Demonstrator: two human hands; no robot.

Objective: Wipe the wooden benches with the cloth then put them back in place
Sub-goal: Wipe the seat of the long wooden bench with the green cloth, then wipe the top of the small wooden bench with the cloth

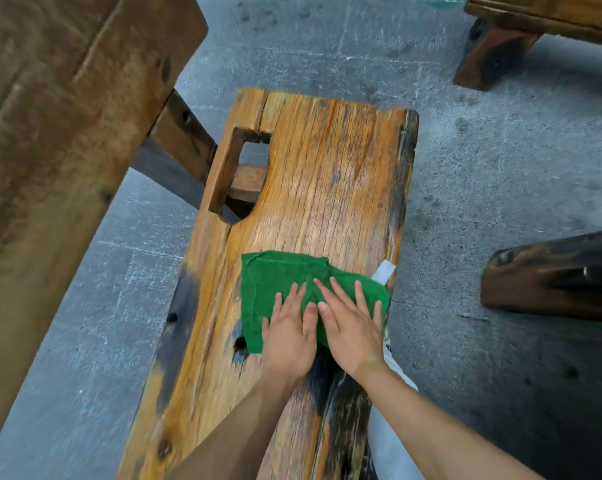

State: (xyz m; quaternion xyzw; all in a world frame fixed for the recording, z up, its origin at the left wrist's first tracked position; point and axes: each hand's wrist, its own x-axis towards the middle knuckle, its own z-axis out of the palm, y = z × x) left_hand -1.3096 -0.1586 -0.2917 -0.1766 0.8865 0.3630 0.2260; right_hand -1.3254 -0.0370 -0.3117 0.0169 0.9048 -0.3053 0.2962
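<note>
A long orange-brown wooden bench runs away from me down the middle of the view, with a rectangular hole near its far left corner. A folded green cloth with a white tag lies flat on the seat, toward the right edge. My left hand and my right hand both press flat on the cloth's near half, fingers spread, side by side and touching at the thumbs.
A big dark wooden table top fills the left side, its leg close to the bench's far left. Another bench stands at the top right and a dark wooden piece at the right. Grey concrete floor lies around them.
</note>
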